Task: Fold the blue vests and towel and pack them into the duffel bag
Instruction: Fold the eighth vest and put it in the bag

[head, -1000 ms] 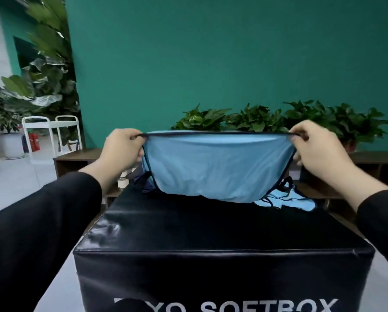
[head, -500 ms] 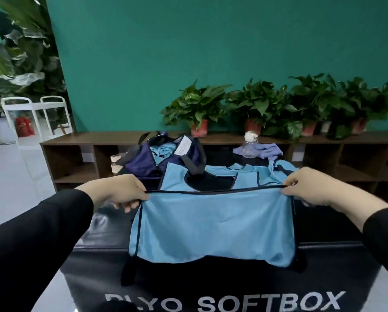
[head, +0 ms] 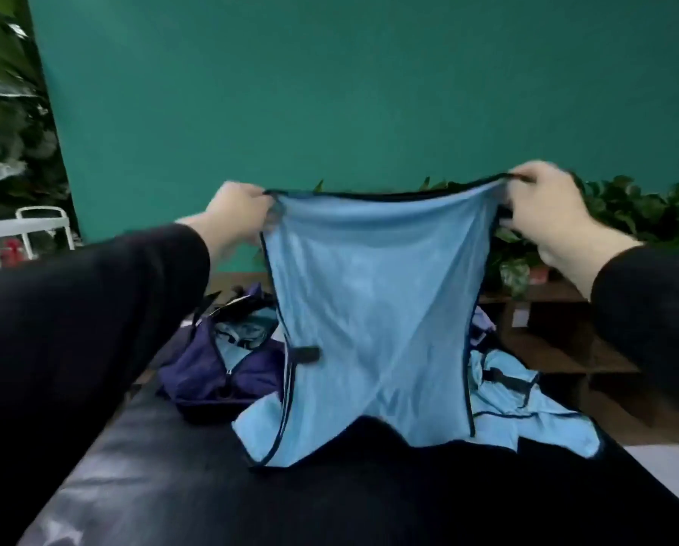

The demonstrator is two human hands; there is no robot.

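My left hand (head: 240, 216) and right hand (head: 542, 206) each pinch a top corner of the blue vest (head: 373, 309), stretching its hem from 9 to 3 o'clock. The vest hangs toward 6 o'clock onto the black box (head: 330, 486). The open duffel bag (head: 211, 372) lies at 8 o'clock of the vest, nearer my left hand.

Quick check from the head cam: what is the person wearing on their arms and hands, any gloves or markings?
Both arms are in plain black long sleeves that end at the wrists. The left hand and the right hand are bare: no gloves, and no ring, watch or logo shows, though motion blur softens the frame.
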